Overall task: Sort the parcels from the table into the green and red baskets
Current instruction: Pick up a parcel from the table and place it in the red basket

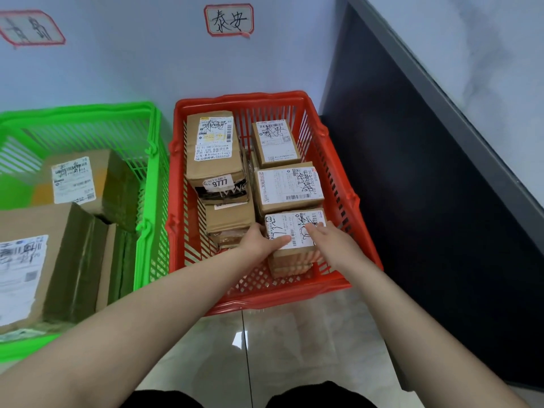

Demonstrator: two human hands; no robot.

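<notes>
Both hands reach into the red basket (338, 184) on the floor. My left hand (260, 241) grips the left side of a small cardboard parcel (291, 260) with a white label, thumb lying on the label. My right hand (329, 241) holds its right side, fingers over the top edge. The parcel stands at the basket's near right, beside several other labelled cardboard parcels, among them a tall box (215, 154) at the far left. The green basket (147, 178) to the left holds two large cardboard boxes (73, 260).
Two handwritten paper signs (229, 19) hang on the pale wall behind the baskets. A dark panel (426, 187) stands along the right of the red basket. Glossy floor tiles (294, 343) lie in front, with my dark-clothed knees at the bottom edge.
</notes>
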